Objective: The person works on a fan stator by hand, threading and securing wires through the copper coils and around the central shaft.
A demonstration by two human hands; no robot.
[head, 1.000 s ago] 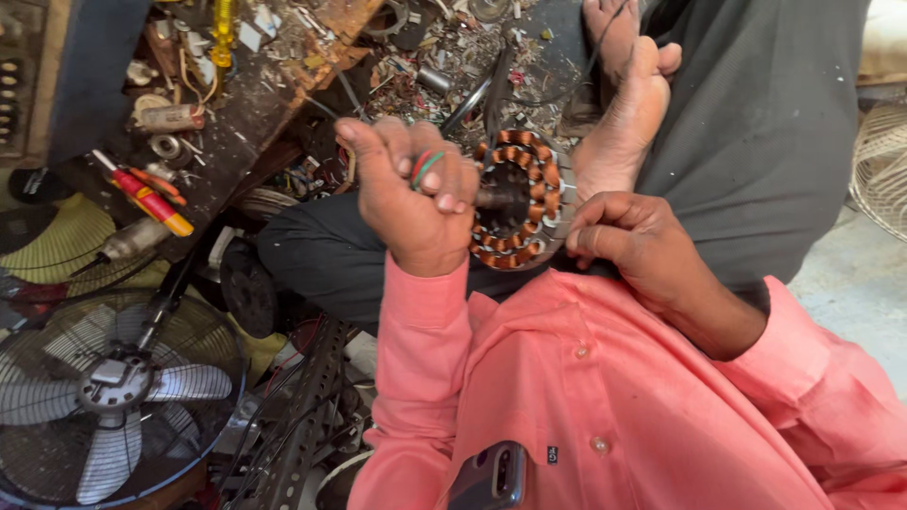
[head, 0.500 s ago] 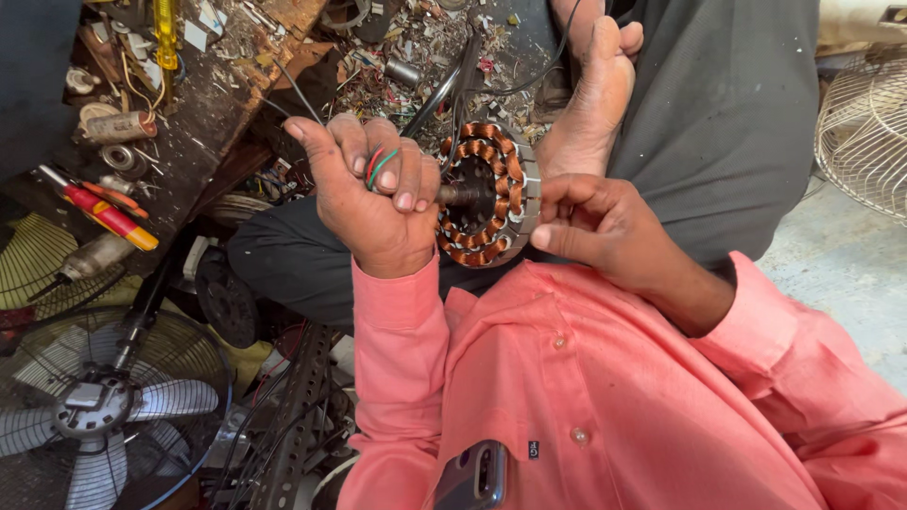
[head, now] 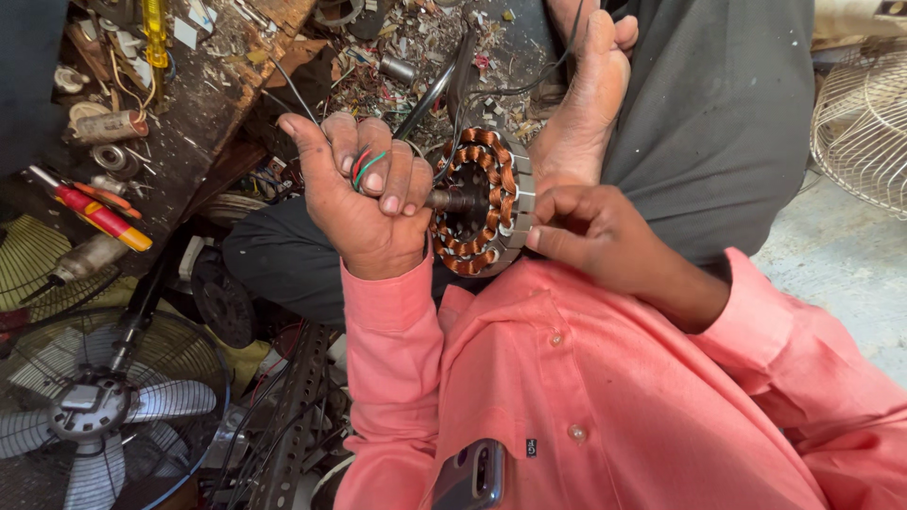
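Head view: the left hand (head: 364, 203) is curled into a closed fist around thin red and green wires (head: 364, 167), which pass between the bent fingers (head: 397, 184). Its fingertips lie against the short metal shaft (head: 452, 199) protruding from the stator (head: 482, 203).

Right hand (head: 590, 227) fingers are curled nearly shut, with thumb and forefinger tips pinching the outer rim of the stator on its right side.

Stator condition: a ring of copper-coloured wound coils set around a dark central hub, with a pale metal lamination band on the outer edge. It stands on edge, held in the air between both hands, above the person's pink shirt (head: 605, 397) and beside a bare foot (head: 586, 104).

No container is visible. A wooden workbench (head: 203, 94) runs along the upper left; near its left edge lie red-and-yellow-handled pliers (head: 94, 215), and a yellow screwdriver (head: 154, 28) lies at its top edge. A small fan (head: 99, 411) with pale blades sits at the lower left. A phone (head: 472, 477) protrudes from the shirt pocket.
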